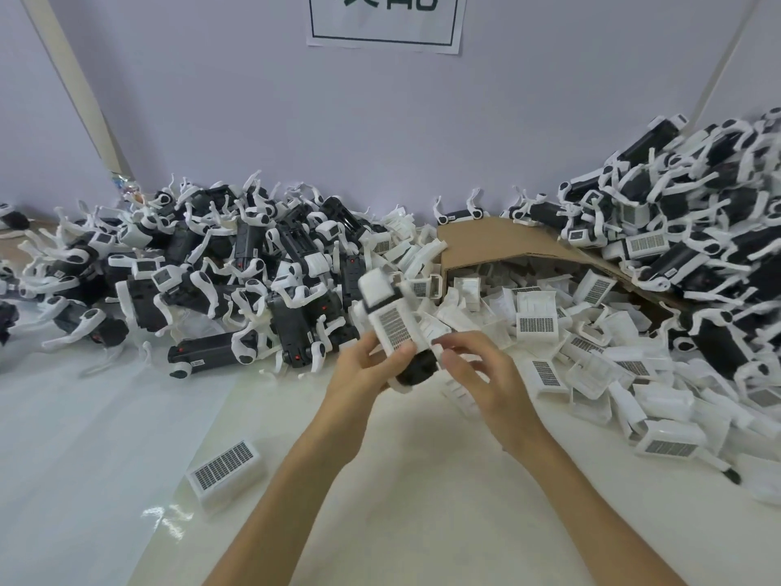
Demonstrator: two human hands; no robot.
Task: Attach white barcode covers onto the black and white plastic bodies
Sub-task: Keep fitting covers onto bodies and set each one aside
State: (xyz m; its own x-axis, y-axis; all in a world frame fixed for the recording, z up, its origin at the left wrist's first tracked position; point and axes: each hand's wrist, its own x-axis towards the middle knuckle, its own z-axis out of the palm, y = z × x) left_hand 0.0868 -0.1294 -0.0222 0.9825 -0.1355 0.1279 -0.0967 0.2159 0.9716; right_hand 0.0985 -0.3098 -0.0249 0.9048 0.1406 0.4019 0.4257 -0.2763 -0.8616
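Observation:
My left hand [365, 365] grips a black and white plastic body [416, 367] held upright above the table, its thumb lying on the white barcode cover [395, 327] that sits on the body's upper side. My right hand [481, 374] holds the body's right side with curled fingers. A heap of black and white bodies [219, 277] lies at the left. Loose white barcode covers [549, 332] are piled at the centre right. A single cover [226, 469] lies alone on the table near my left forearm.
A bent cardboard sheet [507, 243] arches over the loose covers. A taller heap of bodies [697, 230] fills the right side against the wall. A paper sign [384, 19] hangs on the wall. The table [401, 480] has a white surface.

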